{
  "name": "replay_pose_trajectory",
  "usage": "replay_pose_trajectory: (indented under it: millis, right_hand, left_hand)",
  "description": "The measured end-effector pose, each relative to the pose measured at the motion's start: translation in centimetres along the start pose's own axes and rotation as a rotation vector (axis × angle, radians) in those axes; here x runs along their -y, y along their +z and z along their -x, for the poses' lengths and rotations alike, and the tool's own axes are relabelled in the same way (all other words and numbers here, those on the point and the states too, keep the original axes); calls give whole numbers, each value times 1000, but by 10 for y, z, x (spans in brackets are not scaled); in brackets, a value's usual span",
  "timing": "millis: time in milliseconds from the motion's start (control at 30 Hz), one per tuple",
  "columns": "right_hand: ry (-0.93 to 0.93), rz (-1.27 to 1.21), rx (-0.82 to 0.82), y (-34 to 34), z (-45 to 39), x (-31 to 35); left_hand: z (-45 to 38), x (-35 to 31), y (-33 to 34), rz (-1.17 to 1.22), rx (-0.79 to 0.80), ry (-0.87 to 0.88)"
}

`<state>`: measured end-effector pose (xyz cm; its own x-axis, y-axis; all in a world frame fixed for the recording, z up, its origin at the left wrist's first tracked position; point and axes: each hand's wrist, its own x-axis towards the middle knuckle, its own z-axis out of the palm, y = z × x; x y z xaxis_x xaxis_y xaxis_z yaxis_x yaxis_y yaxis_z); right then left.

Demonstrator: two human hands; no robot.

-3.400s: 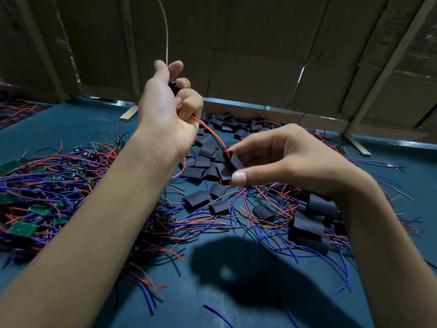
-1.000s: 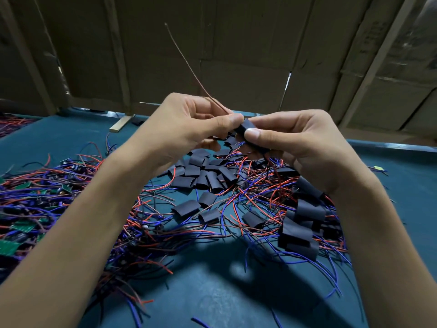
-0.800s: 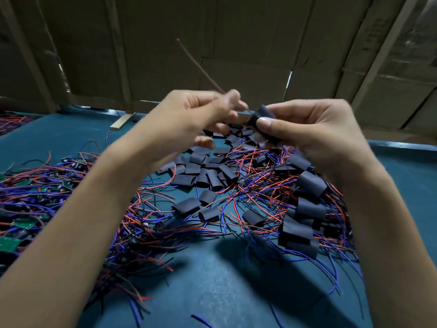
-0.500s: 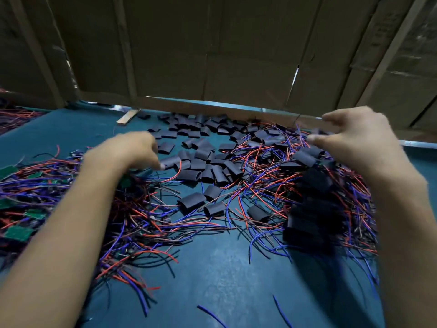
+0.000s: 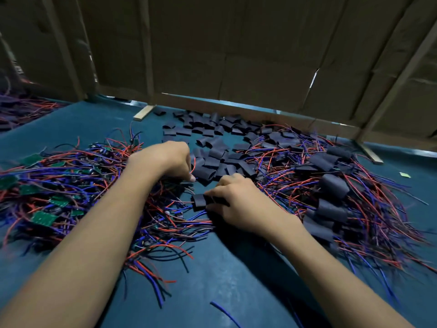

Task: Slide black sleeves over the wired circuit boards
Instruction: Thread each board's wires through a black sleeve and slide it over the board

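- The right hand [image 5: 238, 202] lies low on the worktop [image 5: 227, 275] near its middle, thumb and fingers curled round one black sleeve [image 5: 199, 201], which rests on the surface with its open end toward the left.
- The left hand [image 5: 165, 159] reaches into the tangle just beside it, fingers curled down among the wires; a red wire [image 5: 192, 165] shows at its fingertips, but whether the hand grips it cannot be told.
- Loose black sleeves [image 5: 212, 147] lie scattered in a heap beyond both hands, running toward the worktop's far edge.
- A pile of unsleeved circuit boards [image 5: 43, 217], green with red and blue wires, spreads across the left side of the worktop, under the left forearm.
- Sleeved boards [image 5: 334, 185] with trailing wires lie heaped on the right side, reaching toward the right edge.
- A single blue wire offcut [image 5: 224, 313] lies apart near the front edge.
- Cardboard panels [image 5: 236, 55] braced by wooden strips stand along the far edge.
- Another wire bundle [image 5: 21, 110] lies at the far left corner.
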<state>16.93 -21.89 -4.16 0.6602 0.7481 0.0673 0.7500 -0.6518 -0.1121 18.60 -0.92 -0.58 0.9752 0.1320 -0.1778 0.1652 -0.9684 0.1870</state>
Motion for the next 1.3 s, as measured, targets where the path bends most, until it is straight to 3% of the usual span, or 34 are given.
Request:
replay_pose_trajectory:
  millis: [233,367,500,800,1000,1133,1300]
  right_hand:
    - [-131,-109,-31,4,2,5]
    - [-169,-116,-66,0,4,3]
    - [-163,-168,-106,-8,8,-1]
    - [34,-405,-549,-48,15,-25]
    - [192,-561,-739,-72,22,-42]
    - [198,-699,-793,-82,27,-46]
    - [124,-824,-788,-91,31,-44]
  left_hand:
    - [5,-9,-8,30,-67,19]
    - [4,-7,-19,-75,-130,-40]
    - [-3,-2,-1,-140,-49,-123]
    - [3,-5,-7,-14,-134,4]
    - [40,-14,-55,233,-330,288]
    - [56,-28,-63,686,-385,518]
    - [62,-47,-64,1093,-467,632]
